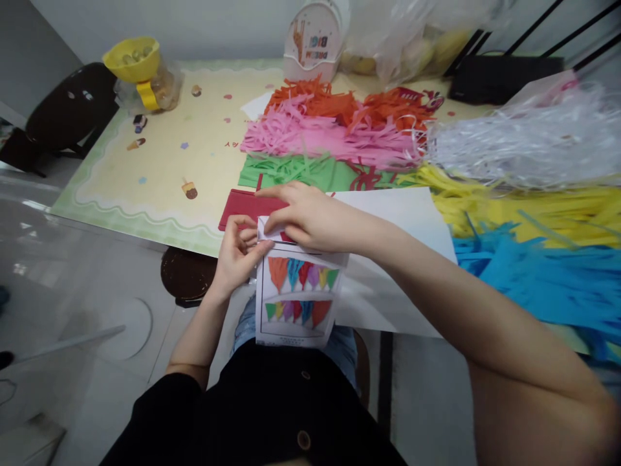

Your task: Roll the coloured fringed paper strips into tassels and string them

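A white printed sheet with rows of coloured pennant flags hangs over the table's near edge, above my lap. My left hand pinches its upper left corner, fingers closed on the paper. My right hand lies over the sheet's top edge, fingers curled and pressing on it. Just beyond my hands a dark red sheet of paper lies flat on the table. A small red bit shows under my right hand; I cannot make out what it is.
Fringed paper strips lie across the table: orange, pink, green, yellow, blue. A large white sheet lies to the right of my hands. Shredded clear plastic, a yellow bowl and a white box stand farther back.
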Available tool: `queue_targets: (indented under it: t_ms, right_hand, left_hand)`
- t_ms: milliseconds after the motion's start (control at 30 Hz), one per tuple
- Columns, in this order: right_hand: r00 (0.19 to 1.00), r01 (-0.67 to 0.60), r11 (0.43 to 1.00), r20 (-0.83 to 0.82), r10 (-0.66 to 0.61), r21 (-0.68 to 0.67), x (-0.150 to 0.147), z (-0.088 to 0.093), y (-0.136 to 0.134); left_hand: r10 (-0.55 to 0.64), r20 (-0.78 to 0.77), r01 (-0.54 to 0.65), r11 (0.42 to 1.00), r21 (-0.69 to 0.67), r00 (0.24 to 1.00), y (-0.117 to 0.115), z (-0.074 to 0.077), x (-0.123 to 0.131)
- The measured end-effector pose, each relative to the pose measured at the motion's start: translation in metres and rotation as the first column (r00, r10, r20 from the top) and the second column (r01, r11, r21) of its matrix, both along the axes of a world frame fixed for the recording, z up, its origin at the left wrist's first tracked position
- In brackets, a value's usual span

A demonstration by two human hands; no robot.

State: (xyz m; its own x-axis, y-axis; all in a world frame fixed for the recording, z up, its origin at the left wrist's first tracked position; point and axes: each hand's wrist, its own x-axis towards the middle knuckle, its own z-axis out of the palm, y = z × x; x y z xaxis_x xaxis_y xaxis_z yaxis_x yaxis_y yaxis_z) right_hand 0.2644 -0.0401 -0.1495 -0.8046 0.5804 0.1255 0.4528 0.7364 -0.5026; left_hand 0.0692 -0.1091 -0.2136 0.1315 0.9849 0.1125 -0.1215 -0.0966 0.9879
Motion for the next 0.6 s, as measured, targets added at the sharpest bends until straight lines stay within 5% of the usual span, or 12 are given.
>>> queue_targets:
  t_ms: [233,367,433,500,600]
  right_hand:
    - [0.984,-0.1,0.981,0.132,0.123,-0.169,0.01,0.006,0.008]
    - [0.977,0.104,0.983,-0.17,-0.13,-0.153,0.034,0.015,-0.002]
    - [0.849,0.323,0.921,-0.364,-0.383,-0.217,0.051,0.007,-0.018]
    - [0.64,0.503,0.792,-0.466,-0.611,-0.348,0.065,-0.011,-0.039]
    - [0.469,0.512,0.672,-0.482,-0.74,-0.535,0.073,-0.047,-0.068]
  left_hand:
    - [0.02,-0.067,-0.019,1.0,0.015,0.998,-0.001,-0.007,-0.006]
    - [0.042,-0.198,-0.031,0.998,0.059,0.979,-0.001,-0.009,-0.014]
    - [0.047,-0.244,-0.029,0.997,0.075,0.969,-0.001,-0.01,-0.018]
    - [0.066,-0.253,-0.043,0.994,0.098,0.965,0.0,-0.011,-0.021]
    - [0.088,-0.261,-0.06,0.992,0.114,0.961,0.002,-0.012,-0.021]
